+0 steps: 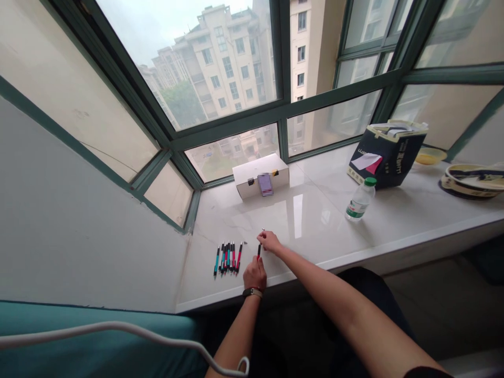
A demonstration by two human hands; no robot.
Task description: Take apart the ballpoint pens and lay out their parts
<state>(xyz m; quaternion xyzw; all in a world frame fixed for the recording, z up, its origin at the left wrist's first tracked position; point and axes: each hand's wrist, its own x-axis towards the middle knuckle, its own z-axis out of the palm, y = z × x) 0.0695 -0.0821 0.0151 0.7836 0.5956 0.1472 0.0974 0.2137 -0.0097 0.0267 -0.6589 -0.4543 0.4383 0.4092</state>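
My left hand (254,274), with a band at the wrist, is closed around the lower part of a red and black pen (259,251), which stands up out of the fist. Just above the pen's upper end, my right hand (269,241) pinches a small, thin, silvery piece (263,229); its exact kind is too small to tell. To the left of both hands lies a row of several pens (227,258) in teal, white and red with black ends. A tiny dark piece (245,242) rests on the sill between the row and my right hand.
A white box (247,182) with a purple pack (265,185) at its front stands by the window. Farther right are a plastic bottle (360,200) with a green cap, a dark paper bag (394,157), a yellow bowl (430,156) and a round container (472,181). A white cable (118,326) crosses lower left.
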